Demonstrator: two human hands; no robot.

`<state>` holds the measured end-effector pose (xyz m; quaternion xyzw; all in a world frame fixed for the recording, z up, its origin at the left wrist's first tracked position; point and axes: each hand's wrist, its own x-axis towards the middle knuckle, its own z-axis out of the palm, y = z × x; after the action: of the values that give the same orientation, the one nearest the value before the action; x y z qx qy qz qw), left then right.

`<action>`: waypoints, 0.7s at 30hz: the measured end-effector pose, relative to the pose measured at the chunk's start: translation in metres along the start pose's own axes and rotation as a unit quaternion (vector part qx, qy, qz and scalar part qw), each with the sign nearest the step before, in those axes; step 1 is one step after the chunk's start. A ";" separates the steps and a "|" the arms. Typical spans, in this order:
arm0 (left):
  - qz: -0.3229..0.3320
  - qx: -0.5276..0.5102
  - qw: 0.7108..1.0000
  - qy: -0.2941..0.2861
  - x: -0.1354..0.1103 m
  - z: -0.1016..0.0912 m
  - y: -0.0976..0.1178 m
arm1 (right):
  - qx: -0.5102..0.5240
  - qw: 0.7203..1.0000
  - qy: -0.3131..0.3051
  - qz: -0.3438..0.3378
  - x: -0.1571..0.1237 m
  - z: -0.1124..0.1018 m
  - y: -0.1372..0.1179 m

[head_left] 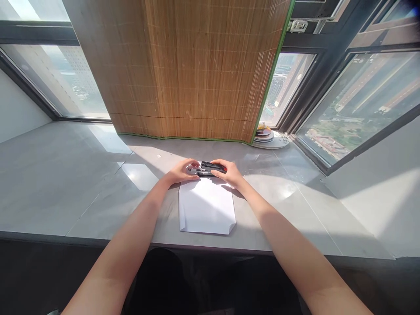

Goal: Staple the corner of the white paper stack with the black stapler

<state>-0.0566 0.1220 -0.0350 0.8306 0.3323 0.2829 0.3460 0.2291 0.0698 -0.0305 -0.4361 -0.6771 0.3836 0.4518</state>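
Together, the left hand (182, 171) and right hand (231, 173) grip a black stapler (208, 166) at the far edge of white paper (207, 208).

We had both arms stretched out ahead of us, bare as far as they showed. Our left arm (131, 236) slanted inward from the lower left, our right arm (282, 227) from the lower right, and the two drew together toward the hands. Our left hand (184, 169) was curled in a grip, its fingers arched on the far side and its thumb (193, 177) on the near side. Our right hand (231, 172) gripped likewise, its thumb pointing left. We had the hands facing each other, level, near but apart.
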 end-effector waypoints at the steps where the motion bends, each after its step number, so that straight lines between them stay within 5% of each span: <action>1: -0.002 0.000 1.000 0.000 0.000 0.000 0.000 | -0.029 1.000 -0.006 -0.001 -0.002 0.001 -0.001; 7: -0.004 0.012 0.999 0.034 -0.003 0.000 0.012 | -0.016 0.999 0.036 0.010 -0.004 0.005 0.004; 10: 0.008 -0.051 0.979 0.198 0.001 0.004 0.026 | -0.028 0.994 0.108 -0.007 -0.002 0.003 0.006; 13: -0.020 -0.247 0.914 0.321 0.008 0.012 0.035 | -0.071 0.980 0.182 -0.047 -0.001 0.000 0.004; 18: -0.154 -0.495 0.850 0.097 0.012 0.019 0.040 | -0.186 0.945 0.180 -0.201 -0.004 0.003 -0.004; 21: -0.184 -0.524 0.829 0.063 0.013 0.017 0.037 | -0.244 0.924 0.129 -0.266 -0.007 0.007 -0.007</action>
<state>-0.0235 0.1059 -0.0139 0.4280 0.3022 0.3972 0.7535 0.2225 0.0601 -0.0285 -0.3827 -0.7767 0.0131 0.5001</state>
